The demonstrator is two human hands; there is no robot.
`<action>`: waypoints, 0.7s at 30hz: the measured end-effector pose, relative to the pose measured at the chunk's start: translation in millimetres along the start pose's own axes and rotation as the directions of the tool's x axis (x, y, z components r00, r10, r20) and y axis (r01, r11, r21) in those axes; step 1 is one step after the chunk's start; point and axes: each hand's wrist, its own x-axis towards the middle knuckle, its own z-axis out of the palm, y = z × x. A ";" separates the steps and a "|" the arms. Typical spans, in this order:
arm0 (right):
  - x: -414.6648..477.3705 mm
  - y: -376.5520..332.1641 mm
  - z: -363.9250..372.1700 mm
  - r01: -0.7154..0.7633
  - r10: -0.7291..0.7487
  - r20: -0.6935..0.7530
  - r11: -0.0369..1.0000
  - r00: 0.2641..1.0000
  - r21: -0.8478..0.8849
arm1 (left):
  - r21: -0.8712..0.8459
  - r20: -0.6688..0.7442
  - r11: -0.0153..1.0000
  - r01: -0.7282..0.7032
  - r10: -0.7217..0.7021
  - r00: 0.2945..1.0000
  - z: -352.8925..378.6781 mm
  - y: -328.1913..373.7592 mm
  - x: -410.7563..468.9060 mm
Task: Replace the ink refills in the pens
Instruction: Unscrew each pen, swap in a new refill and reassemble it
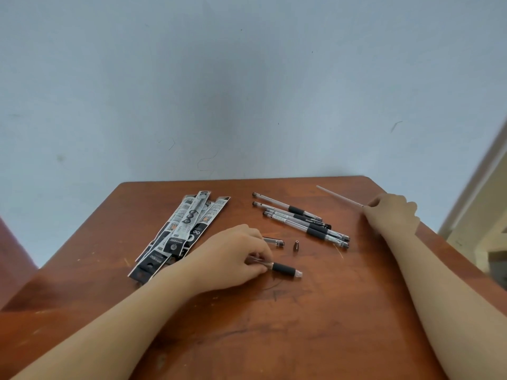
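My left hand grips a clear pen barrel with a black rubber grip, lying on the wooden table; its tip end is bare. My right hand pinches a thin clear refill near the table's far right, its free end pointing back left. A pen cap and a small metal tip cone lie just beyond the left hand. Several assembled pens lie in a bundle at centre right. Packaged refills are fanned out at the left.
A blue-grey wall rises right behind the table's far edge. The table's right edge runs close to my right forearm, with a pale doorway or frame beyond it.
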 end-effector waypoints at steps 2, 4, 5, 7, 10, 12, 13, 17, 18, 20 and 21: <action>-0.2 0.3 1.4 0.001 -0.001 0.006 0.998 1.000 -0.056 | 0.006 0.003 1.000 -0.002 0.002 1.000 0.5 0.1 0.0; 0.2 0.5 2.1 0.004 -0.003 0.006 0.997 1.000 -0.081 | 0.006 0.005 1.000 -0.004 0.004 1.000 0.4 0.0 0.0; 0.4 0.8 2.1 0.005 -0.004 0.007 0.996 1.000 -0.089 | 0.007 0.009 1.000 -0.004 0.004 1.000 0.4 0.3 0.1; 0.6 1.3 1.9 0.009 -0.008 0.010 0.995 1.000 -0.095 | 0.009 0.015 1.000 -0.002 0.002 1.000 0.2 0.1 0.1; 0.5 1.4 1.7 0.012 -0.011 0.010 0.995 1.000 -0.101 | 0.007 0.020 1.000 -0.005 0.005 1.000 0.0 0.3 -0.2; 0.8 1.4 1.9 0.013 -0.012 0.011 0.994 1.000 -0.105 | 0.012 0.024 1.000 -0.006 0.006 1.000 -0.1 0.6 -0.2; 1.1 1.4 2.1 0.014 -0.013 0.011 0.994 1.000 -0.107 | 0.011 0.024 1.000 -0.006 0.005 1.000 -0.2 0.7 -0.3; 1.6 2.1 3.0 0.014 -0.013 0.012 0.993 1.000 -0.119 | 0.016 0.027 1.000 -0.008 0.008 1.000 -0.1 0.4 -0.4; 1.8 2.0 3.2 0.016 -0.015 0.012 0.992 1.000 -0.122 | 0.014 0.028 1.000 -0.007 0.007 1.000 0.0 0.3 -0.4; 2.0 1.5 3.4 0.021 -0.019 0.013 0.991 1.000 -0.129 | 0.009 0.025 1.000 -0.006 0.006 1.000 0.0 0.0 -0.3; 1.8 1.1 3.4 0.023 -0.022 0.015 0.991 1.000 -0.134 | 0.006 0.023 1.000 -0.006 0.006 1.000 0.1 -0.3 -0.2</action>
